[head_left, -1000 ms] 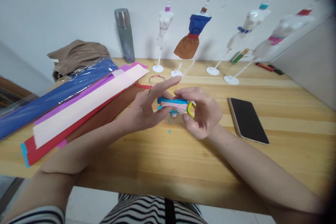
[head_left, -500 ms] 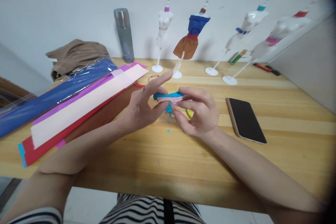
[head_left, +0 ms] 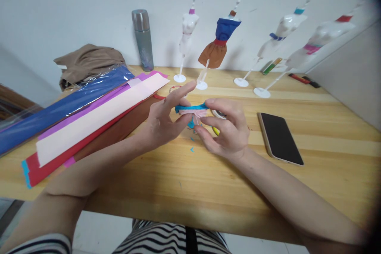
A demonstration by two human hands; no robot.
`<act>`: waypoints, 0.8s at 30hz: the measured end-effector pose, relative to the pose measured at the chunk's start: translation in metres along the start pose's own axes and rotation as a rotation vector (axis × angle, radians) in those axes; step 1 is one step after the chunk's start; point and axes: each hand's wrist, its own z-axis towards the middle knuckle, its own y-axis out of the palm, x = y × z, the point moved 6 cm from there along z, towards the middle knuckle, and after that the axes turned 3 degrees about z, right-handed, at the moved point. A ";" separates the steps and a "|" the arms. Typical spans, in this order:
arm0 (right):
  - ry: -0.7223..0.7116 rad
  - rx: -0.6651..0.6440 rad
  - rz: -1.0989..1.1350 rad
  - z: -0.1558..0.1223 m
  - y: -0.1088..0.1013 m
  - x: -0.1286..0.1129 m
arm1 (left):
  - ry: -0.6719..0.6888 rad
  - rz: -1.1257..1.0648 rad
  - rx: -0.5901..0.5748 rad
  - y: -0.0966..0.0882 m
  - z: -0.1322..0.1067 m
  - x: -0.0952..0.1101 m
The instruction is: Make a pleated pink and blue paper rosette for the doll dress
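Observation:
A small bundle of pleated crepe paper [head_left: 191,109], blue along the top and pale pink below, is stretched between my two hands above the table. My left hand [head_left: 163,121] pinches its left end between thumb and fingers, the index finger raised and pointing away. At the other end, my right hand [head_left: 230,127] is closed on the bundle with its upper fingers, and its thumb and a finger pinch the pink folds lower down. Blue paper scraps [head_left: 191,123] lie on the wood beneath. Partly hidden behind my right hand is a round yellow-edged object [head_left: 216,130].
Long crepe paper sheets [head_left: 101,121] and a brown cloth [head_left: 89,61] cover the left side. Against the wall stand a thermos [head_left: 143,41] and several small mannequins, one with a blue top [head_left: 226,29] and brown skirt. A phone [head_left: 281,138] lies to the right.
My right hand's lower fingers have shifted slightly on the pink folds, which now fan out more at the right. A round item behind that hand shows more. The view has moved slightly.

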 end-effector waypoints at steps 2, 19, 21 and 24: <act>-0.028 0.004 -0.009 -0.001 0.000 -0.001 | -0.015 0.024 0.000 0.000 -0.001 -0.001; 0.007 -0.002 -0.060 -0.001 0.002 -0.003 | 0.046 0.095 0.000 0.000 -0.001 0.004; -0.016 -0.005 -0.069 -0.002 0.004 -0.004 | 0.068 0.143 -0.006 0.000 -0.001 0.007; -0.090 -0.006 -0.085 -0.001 0.007 -0.008 | 0.078 0.183 -0.016 0.001 -0.001 0.007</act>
